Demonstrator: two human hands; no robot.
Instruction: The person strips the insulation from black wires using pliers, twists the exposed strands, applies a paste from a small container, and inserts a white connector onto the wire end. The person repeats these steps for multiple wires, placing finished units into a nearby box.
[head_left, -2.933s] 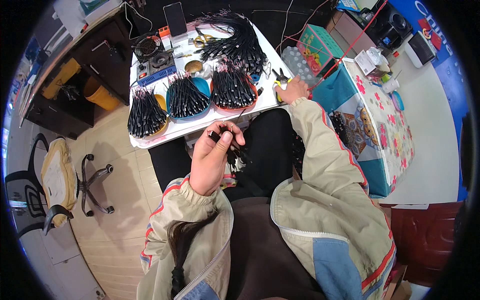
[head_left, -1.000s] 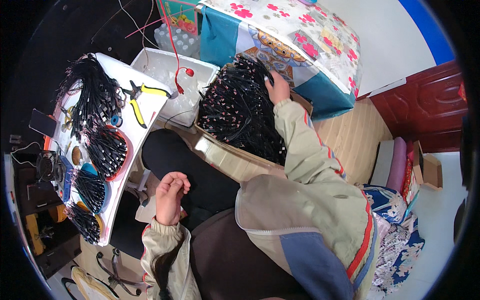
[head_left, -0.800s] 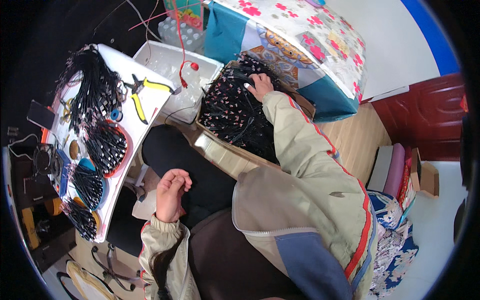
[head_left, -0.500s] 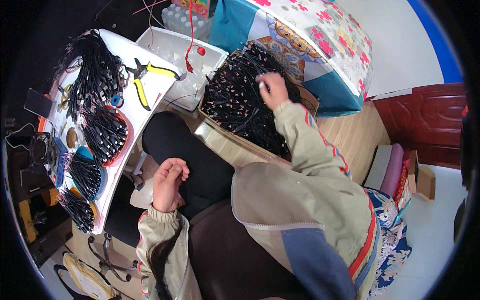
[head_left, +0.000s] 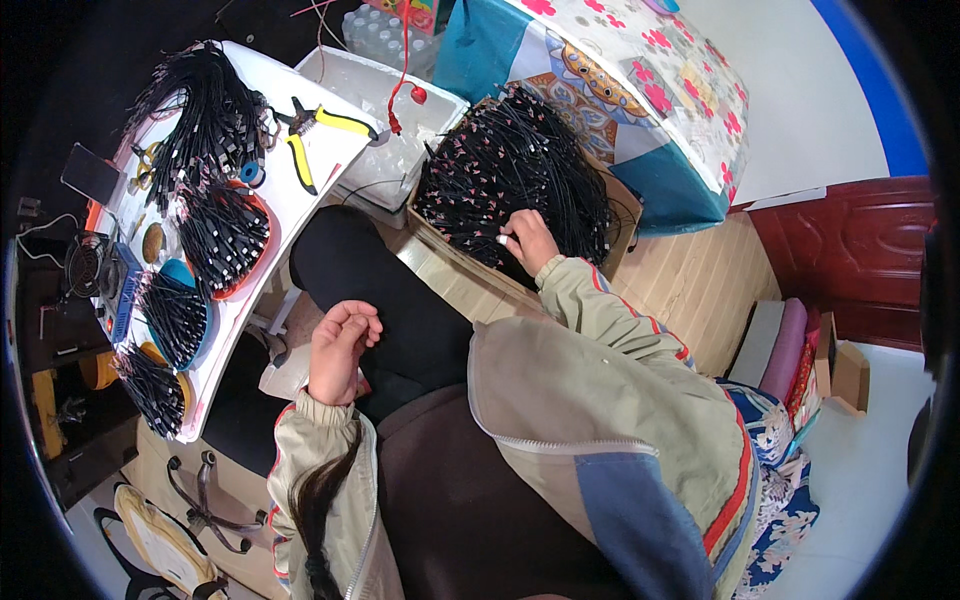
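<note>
Black cables [head_left: 480, 170] with small pinkish and white ends fill a cardboard box [head_left: 480, 268] in front of me. Over the near side of that heap is my right hand [head_left: 530, 242], its fingers bent and drawn together, with a small white spot at a fingertip. Whether it grips a cable is hidden. My left hand [head_left: 342, 350] is held above my lap, fingers curled and the thumb against them; nothing shows in it.
On the white table [head_left: 322, 165] at left lie yellow-handled pliers [head_left: 303, 140], a blue spool [head_left: 251, 175] and several bundles of black cables [head_left: 225, 235], some in coloured trays. A white foam box [head_left: 375, 130] and a cloth-covered block [head_left: 600, 120] border the cardboard box.
My right hand has moved toward me across the cable heap, to its near side. The left hand keeps its curled pose. The view has shifted slightly.
</note>
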